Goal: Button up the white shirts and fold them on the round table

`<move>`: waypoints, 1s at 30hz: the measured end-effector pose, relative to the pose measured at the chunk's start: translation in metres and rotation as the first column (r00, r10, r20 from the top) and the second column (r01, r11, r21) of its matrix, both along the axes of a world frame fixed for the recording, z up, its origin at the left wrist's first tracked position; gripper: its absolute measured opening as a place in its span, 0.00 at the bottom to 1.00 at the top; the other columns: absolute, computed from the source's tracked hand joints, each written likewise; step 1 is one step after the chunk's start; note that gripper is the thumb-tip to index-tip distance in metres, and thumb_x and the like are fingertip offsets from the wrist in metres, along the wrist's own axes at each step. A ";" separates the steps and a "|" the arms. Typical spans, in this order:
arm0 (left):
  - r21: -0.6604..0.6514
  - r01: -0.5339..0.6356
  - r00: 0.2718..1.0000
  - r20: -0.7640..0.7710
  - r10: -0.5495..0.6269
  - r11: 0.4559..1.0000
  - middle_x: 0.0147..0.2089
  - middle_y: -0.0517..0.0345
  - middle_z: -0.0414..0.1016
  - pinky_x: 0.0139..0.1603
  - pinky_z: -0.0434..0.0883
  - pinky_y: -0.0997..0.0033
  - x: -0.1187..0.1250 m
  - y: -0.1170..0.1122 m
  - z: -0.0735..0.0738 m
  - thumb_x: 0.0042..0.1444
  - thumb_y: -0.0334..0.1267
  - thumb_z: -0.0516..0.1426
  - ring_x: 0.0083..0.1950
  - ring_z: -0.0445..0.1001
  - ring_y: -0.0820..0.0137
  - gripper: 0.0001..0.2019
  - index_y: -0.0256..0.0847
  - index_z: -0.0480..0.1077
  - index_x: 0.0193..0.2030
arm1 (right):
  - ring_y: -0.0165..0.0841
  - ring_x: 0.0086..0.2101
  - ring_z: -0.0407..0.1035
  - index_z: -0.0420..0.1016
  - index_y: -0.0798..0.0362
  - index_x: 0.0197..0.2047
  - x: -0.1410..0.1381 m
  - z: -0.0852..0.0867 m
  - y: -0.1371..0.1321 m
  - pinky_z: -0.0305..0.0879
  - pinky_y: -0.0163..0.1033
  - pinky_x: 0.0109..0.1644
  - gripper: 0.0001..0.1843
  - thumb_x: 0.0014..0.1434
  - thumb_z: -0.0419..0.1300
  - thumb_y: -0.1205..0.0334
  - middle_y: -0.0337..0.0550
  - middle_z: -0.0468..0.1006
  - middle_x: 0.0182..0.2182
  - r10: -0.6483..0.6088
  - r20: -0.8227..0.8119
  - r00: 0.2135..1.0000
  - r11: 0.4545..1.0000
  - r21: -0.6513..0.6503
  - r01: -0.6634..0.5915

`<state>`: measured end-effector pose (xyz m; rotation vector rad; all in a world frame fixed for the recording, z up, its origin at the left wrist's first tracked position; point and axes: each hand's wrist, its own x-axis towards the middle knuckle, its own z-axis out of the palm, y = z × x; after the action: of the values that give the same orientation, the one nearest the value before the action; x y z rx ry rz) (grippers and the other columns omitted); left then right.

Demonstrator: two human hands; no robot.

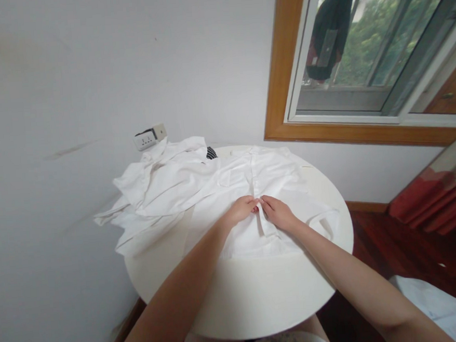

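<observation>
A white shirt [228,179] lies spread across the round white table [256,294], its front strip running away from me. My left hand [243,208] pinches the edge of that strip near the middle of the shirt. Close beside it, almost touching, my right hand [276,211] grips the same strip from the other side. Between the fingertips the cloth is raised a little; any button there is too small to make out. To the left, the shirt's crumpled part bunches up and hangs over the table's edge.
A wall socket [146,140] sits just behind the bunched cloth. A small black-and-white striped item [211,153] shows at the table's back. The wood-framed window [362,133] is at upper right, with a red curtain [435,198] below it. Something white [436,302] stands at lower right.
</observation>
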<state>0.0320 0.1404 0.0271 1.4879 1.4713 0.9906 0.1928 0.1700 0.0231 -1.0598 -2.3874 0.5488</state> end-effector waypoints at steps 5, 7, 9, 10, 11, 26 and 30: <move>0.025 0.104 0.994 0.041 -0.105 0.994 0.30 0.58 0.72 0.42 0.67 0.70 -0.006 0.002 -0.007 0.50 0.46 0.54 0.35 0.70 0.70 0.12 0.37 0.67 0.29 | 0.30 0.30 0.64 0.67 0.51 0.32 0.003 -0.002 0.005 0.54 0.32 0.34 0.17 0.66 0.42 0.58 0.38 0.71 0.27 0.014 -0.041 0.999 0.997 -0.072 -0.017; 0.029 0.131 0.991 0.000 -0.131 0.991 0.30 0.58 0.72 0.41 0.66 0.70 -0.007 0.002 -0.006 0.50 0.45 0.55 0.35 0.70 0.70 0.11 0.38 0.67 0.29 | 0.30 0.28 0.63 0.67 0.51 0.31 0.005 -0.002 0.005 0.53 0.32 0.33 0.18 0.66 0.42 0.57 0.37 0.71 0.25 0.021 -0.042 0.999 0.996 -0.088 -0.025; 0.035 0.136 0.988 -0.083 -0.133 0.990 0.29 0.59 0.71 0.38 0.66 0.71 -0.007 0.000 -0.004 0.49 0.46 0.55 0.34 0.69 0.70 0.12 0.38 0.66 0.29 | 0.29 0.27 0.63 0.67 0.51 0.29 0.005 -0.002 0.006 0.52 0.32 0.32 0.19 0.66 0.42 0.57 0.37 0.70 0.23 0.029 -0.034 0.999 0.995 -0.093 -0.032; 0.038 0.135 0.984 -0.124 -0.130 0.990 0.28 0.60 0.70 0.37 0.65 0.72 -0.007 -0.001 -0.002 0.49 0.47 0.55 0.34 0.68 0.70 0.12 0.38 0.66 0.29 | 0.29 0.27 0.62 0.67 0.52 0.28 0.006 -0.001 0.006 0.52 0.32 0.32 0.19 0.66 0.43 0.57 0.38 0.70 0.23 0.034 -0.029 0.999 0.995 -0.091 -0.037; 0.044 0.134 0.980 -0.157 -0.126 0.990 0.28 0.61 0.70 0.35 0.64 0.72 -0.007 -0.002 0.001 0.48 0.48 0.56 0.33 0.68 0.70 0.13 0.39 0.66 0.28 | 0.29 0.26 0.62 0.67 0.52 0.27 0.006 -0.001 0.007 0.52 0.32 0.32 0.20 0.66 0.43 0.57 0.38 0.70 0.22 0.039 -0.023 0.999 0.995 -0.089 -0.041; 0.215 0.133 0.942 -0.332 -0.056 0.968 0.36 0.56 0.77 0.44 0.69 0.69 -0.024 0.002 0.006 0.55 0.45 0.53 0.40 0.74 0.67 0.13 0.38 0.74 0.35 | 0.36 0.41 0.67 0.76 0.52 0.34 0.021 0.018 0.014 0.56 0.39 0.47 0.24 0.67 0.41 0.53 0.46 0.77 0.35 -0.122 0.132 0.984 0.971 0.220 0.091; 0.420 0.054 0.762 -0.603 0.235 0.906 0.49 0.51 0.76 0.58 0.63 0.60 -0.040 0.005 -0.007 0.59 0.40 0.50 0.53 0.71 0.63 0.14 0.40 0.74 0.46 | 0.44 0.51 0.63 0.73 0.51 0.50 0.045 0.018 0.034 0.58 0.47 0.52 0.19 0.65 0.45 0.59 0.53 0.72 0.49 -0.446 0.256 0.858 0.880 0.299 0.369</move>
<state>-0.0078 0.1452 0.0204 2.2516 1.9042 0.9289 0.2374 0.2038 0.0408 -1.5835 -2.3003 -0.0726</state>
